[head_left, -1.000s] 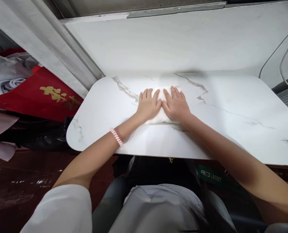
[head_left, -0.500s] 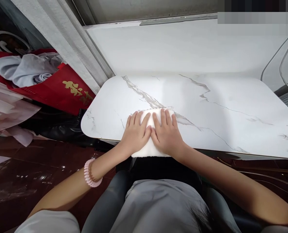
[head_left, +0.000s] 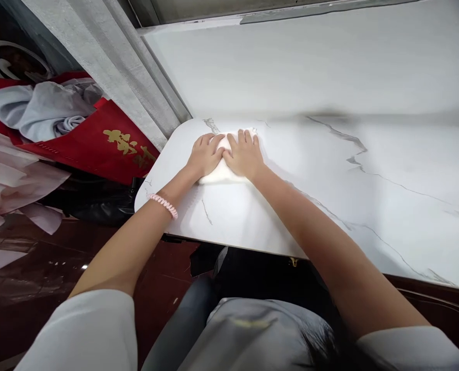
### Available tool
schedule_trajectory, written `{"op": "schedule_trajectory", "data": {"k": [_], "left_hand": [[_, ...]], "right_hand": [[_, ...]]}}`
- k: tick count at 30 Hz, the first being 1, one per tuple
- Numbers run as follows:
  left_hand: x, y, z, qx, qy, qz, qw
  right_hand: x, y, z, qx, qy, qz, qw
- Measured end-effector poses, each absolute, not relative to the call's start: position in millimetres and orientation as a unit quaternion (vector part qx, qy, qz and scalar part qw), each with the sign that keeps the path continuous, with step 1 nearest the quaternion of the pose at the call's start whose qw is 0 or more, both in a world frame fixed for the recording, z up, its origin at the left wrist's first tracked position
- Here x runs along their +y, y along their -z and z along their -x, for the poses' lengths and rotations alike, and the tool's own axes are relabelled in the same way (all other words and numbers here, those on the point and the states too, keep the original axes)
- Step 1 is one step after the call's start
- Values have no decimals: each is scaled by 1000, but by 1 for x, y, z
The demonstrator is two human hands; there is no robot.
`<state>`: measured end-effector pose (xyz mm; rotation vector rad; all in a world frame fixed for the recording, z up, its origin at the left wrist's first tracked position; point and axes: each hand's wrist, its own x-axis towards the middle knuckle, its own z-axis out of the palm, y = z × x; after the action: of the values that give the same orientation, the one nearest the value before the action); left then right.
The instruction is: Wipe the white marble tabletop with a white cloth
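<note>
Shifted from the near edge toward the far left within half a second: white cloth (head_left: 222,175), under both palms on the white tabletop (head_left: 233,221). Left hand (head_left: 205,156) over the left side, right hand (head_left: 245,155) over the right, fingers laid out flat, clenching nothing, thumbs almost meeting. With no grip, could skid or ruck up under uneven pressure. Close to the rounded left end too: with too long a sideways push, could slip over. Beyond, white wall (head_left: 291,67): possible knock for fingertips after an overreach. Farther left, red bag (head_left: 82,139).
</note>
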<state>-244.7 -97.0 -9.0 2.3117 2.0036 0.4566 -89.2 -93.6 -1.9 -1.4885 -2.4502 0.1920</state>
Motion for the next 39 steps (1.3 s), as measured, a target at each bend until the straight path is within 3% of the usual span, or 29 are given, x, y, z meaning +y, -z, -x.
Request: {"op": "schedule_trajectory", "data": {"k": [17, 22, 32, 39], "left_hand": [[10, 9, 273, 620, -166, -764, 68], [7, 6, 277, 650, -158, -741, 62], [-79, 4, 293, 674, -145, -722, 54], [-196, 7, 308, 667, -150, -729, 23]], "right_hand": [[6, 19, 119, -823, -16, 534, 195], [10, 11, 127, -836, -30, 524, 163], [-63, 4, 138, -866, -55, 480, 127], [-170, 6, 145, -872, -84, 447, 181]]}}
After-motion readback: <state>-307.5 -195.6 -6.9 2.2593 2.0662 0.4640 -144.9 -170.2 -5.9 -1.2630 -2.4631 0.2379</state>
